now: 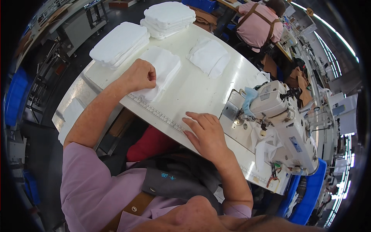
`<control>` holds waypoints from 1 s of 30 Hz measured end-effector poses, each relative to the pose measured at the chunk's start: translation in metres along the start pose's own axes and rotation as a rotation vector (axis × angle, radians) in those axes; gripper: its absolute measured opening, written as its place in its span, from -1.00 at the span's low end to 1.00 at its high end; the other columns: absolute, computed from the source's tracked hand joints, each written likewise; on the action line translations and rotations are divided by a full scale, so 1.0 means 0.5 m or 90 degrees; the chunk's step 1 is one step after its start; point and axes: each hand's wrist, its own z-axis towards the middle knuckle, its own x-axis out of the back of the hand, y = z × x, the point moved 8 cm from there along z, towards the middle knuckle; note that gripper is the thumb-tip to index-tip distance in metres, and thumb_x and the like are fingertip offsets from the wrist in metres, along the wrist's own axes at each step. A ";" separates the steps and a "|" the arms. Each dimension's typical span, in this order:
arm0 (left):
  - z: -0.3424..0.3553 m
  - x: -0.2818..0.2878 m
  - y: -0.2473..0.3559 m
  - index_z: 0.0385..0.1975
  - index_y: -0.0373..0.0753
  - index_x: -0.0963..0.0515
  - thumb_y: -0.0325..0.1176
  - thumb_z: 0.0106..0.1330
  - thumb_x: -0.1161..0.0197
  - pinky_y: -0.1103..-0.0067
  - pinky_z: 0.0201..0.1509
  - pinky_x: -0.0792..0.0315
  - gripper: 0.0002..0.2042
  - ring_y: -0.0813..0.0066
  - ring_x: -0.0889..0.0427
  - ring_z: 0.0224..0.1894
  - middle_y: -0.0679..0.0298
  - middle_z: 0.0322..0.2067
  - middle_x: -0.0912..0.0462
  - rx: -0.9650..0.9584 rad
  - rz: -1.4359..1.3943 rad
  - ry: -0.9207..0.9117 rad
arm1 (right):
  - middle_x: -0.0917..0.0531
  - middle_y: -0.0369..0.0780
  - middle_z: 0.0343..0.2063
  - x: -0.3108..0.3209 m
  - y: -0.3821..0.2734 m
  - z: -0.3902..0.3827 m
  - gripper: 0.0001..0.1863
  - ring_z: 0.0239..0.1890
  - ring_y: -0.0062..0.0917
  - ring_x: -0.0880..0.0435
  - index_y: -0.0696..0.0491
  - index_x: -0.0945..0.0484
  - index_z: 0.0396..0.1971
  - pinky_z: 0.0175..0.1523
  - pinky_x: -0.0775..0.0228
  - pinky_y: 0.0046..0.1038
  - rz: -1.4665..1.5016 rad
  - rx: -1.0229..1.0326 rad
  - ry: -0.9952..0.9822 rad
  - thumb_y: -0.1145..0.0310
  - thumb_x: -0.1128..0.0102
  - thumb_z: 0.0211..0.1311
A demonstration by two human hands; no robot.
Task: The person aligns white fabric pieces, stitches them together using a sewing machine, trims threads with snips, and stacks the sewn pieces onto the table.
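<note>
My left hand [140, 75] is curled closed above a low pile of white fabric pieces [164, 63] on the white sewing table [185, 94]. Its fingertips are turned away, so whatever they may pinch is hidden. Fingers spread, my right hand [208, 133] rests at the table's near edge, beside the printed ruler strip [158, 114], and holds nothing. To its right stands a white sewing machine [278, 112] with a light blue cloth [250, 101] hung on it. A single folded white piece [210, 57] lies farther back on the tabletop.
Two taller stacks of white pieces, a left stack [119, 43] and a back stack [169, 17], stand at the far left. White scraps [266, 149] lie under the machine. A blue bin [311, 193] is at the lower right. Another person [257, 25] sits at the back.
</note>
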 end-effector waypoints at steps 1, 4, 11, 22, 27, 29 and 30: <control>0.003 0.000 -0.019 -0.53 -0.36 -0.70 -0.47 0.03 -0.45 0.58 -0.34 -0.53 -0.91 0.57 -0.62 -0.48 0.27 -0.54 -0.69 0.045 -0.059 -0.018 | -0.63 -0.17 0.11 -0.012 -0.011 0.026 -0.53 0.07 -0.25 -0.62 0.08 -0.59 0.07 0.21 -0.41 -0.20 0.027 0.027 -0.001 0.39 -0.46 0.13; 0.002 -0.011 -0.068 -0.47 -0.35 -0.71 -0.47 0.06 -0.46 0.64 -0.36 -0.50 -0.90 0.67 -0.60 -0.49 0.33 -0.53 -0.70 0.099 -0.192 -0.026 | -0.57 -0.12 0.20 -0.053 -0.005 0.101 -0.45 0.14 -0.19 -0.57 0.07 -0.53 0.18 0.22 -0.41 -0.20 0.083 0.025 0.045 0.35 -0.46 0.17; 0.002 -0.023 -0.125 -0.41 -0.37 -0.71 -0.53 0.16 -0.44 0.71 -0.36 -0.49 -0.94 0.73 -0.60 -0.46 0.36 -0.48 -0.71 0.127 -0.412 0.031 | -0.48 -0.07 0.33 -0.154 0.025 0.204 -0.37 0.43 -0.15 -0.37 0.13 -0.47 0.26 0.44 -0.22 -0.11 0.017 0.009 0.123 0.14 -0.38 0.28; 0.000 -0.013 -0.155 -0.34 -0.34 -0.71 -0.53 0.26 -0.43 0.73 -0.28 -0.49 -0.95 0.76 -0.57 -0.41 0.40 -0.42 -0.69 0.162 -0.539 0.046 | -0.61 -0.12 0.15 -0.147 0.035 0.187 -0.54 0.18 -0.22 -0.56 0.11 -0.58 0.09 0.35 -0.23 -0.10 0.015 0.012 0.141 0.16 -0.38 0.30; 0.002 -0.025 -0.130 -0.36 -0.29 -0.72 -0.53 0.23 -0.43 0.73 -0.19 -0.50 -0.96 0.76 -0.58 -0.35 0.44 -0.40 -0.69 0.102 -0.442 -0.001 | -0.70 -0.16 -0.08 -0.142 0.094 0.203 -0.65 -0.17 -0.32 -0.67 0.10 -0.61 0.05 0.06 -0.45 -0.28 0.261 -0.182 0.147 0.31 -0.34 0.32; 0.004 -0.029 -0.135 -0.37 -0.26 -0.72 -0.54 0.21 -0.43 0.73 -0.19 -0.49 -0.96 0.76 -0.58 -0.34 0.46 -0.38 -0.69 0.094 -0.439 0.006 | -0.71 -0.17 -0.16 -0.154 0.115 0.216 -0.67 -0.30 -0.36 -0.67 0.09 -0.62 0.05 -0.07 -0.50 -0.34 0.430 -0.251 0.131 0.35 -0.31 0.33; 0.003 -0.031 -0.139 -0.37 -0.26 -0.72 -0.54 0.21 -0.43 0.73 -0.19 -0.49 -0.96 0.76 -0.58 -0.34 0.46 -0.38 -0.69 0.093 -0.438 0.005 | -0.71 -0.17 -0.20 -0.170 0.117 0.224 -0.68 -0.36 -0.38 -0.65 0.09 -0.64 0.04 -0.15 -0.51 -0.37 0.463 -0.256 0.082 0.37 -0.31 0.32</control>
